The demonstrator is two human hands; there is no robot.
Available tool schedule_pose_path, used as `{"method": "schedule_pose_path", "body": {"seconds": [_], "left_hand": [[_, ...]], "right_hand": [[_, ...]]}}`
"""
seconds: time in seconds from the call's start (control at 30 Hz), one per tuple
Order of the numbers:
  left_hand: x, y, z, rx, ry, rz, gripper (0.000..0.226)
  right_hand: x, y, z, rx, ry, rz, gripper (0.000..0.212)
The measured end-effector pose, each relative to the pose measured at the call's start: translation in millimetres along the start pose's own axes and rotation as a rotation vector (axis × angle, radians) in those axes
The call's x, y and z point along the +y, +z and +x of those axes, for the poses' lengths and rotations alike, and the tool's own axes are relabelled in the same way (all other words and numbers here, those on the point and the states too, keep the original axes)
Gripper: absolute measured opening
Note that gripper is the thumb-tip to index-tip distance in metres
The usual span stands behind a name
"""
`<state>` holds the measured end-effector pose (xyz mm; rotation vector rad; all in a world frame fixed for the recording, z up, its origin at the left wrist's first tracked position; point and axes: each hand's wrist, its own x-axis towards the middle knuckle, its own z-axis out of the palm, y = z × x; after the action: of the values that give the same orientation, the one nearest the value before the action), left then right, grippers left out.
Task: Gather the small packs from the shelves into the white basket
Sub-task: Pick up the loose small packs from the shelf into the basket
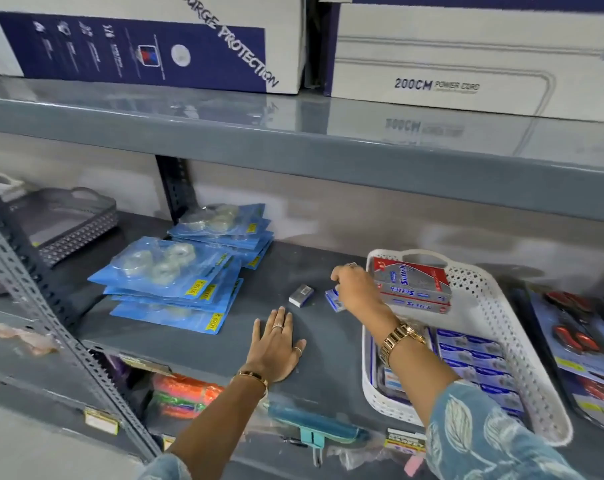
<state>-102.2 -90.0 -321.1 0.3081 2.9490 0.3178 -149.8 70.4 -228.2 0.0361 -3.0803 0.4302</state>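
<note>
A white perforated basket [494, 299] stands on the grey shelf [224, 355] at the right. It holds rows of small blue packs [473, 362] and a red and grey box [411, 285] leaning at its far end. Two small packs lie on the shelf left of the basket: a grey one [301, 295] and a blue one [334, 301]. My right hand [354, 287] is over the blue pack, fingers closed on it. My left hand [279, 344] rests flat and open on the shelf, just in front of the grey pack.
Stacks of blue blister cards [176, 278] with tape rolls lie on the shelf's left part. A grey basket [75, 223] stands far left. Carded red-handled tools [577, 341] lie right of the white basket. Large boxes [466, 57] fill the shelf above.
</note>
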Motion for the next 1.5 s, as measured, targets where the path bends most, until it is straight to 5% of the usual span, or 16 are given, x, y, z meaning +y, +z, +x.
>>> {"method": "schedule_pose_path", "body": {"seconds": [0.3, 0.47, 0.67, 1.0, 1.2, 1.5], "left_hand": [[-3.0, -0.9, 17.6, -0.014, 0.028, -0.019, 0.07], [-6.0, 4.3, 20.6, -0.018, 0.041, 0.019, 0.095], [0.0, 1.6, 17.9, -0.022, 0.026, 0.034, 0.069], [42.9, 7.9, 0.2, -0.089, 0.045, -0.005, 0.065], [72.9, 17.9, -17.0, -0.084, 0.063, -0.015, 0.063], [74.3, 19.7, -30.3, -0.054, -0.024, -0.061, 0.067]], "right_hand": [[-11.0, 38.9, 27.3, -0.248, 0.127, -0.162, 0.031], [-7.4, 41.2, 31.2, -0.201, 0.14, -0.176, 0.03], [-4.6, 27.0, 25.5, -0.11, 0.131, -0.074, 0.023], [19.3, -6.0, -22.0, 0.038, 0.002, 0.063, 0.037], [51.6, -32.9, -68.6, 0.155, 0.089, 0.285, 0.021], [66.1, -37.4, -112.6, 0.059, 0.149, 0.258, 0.032]]}}
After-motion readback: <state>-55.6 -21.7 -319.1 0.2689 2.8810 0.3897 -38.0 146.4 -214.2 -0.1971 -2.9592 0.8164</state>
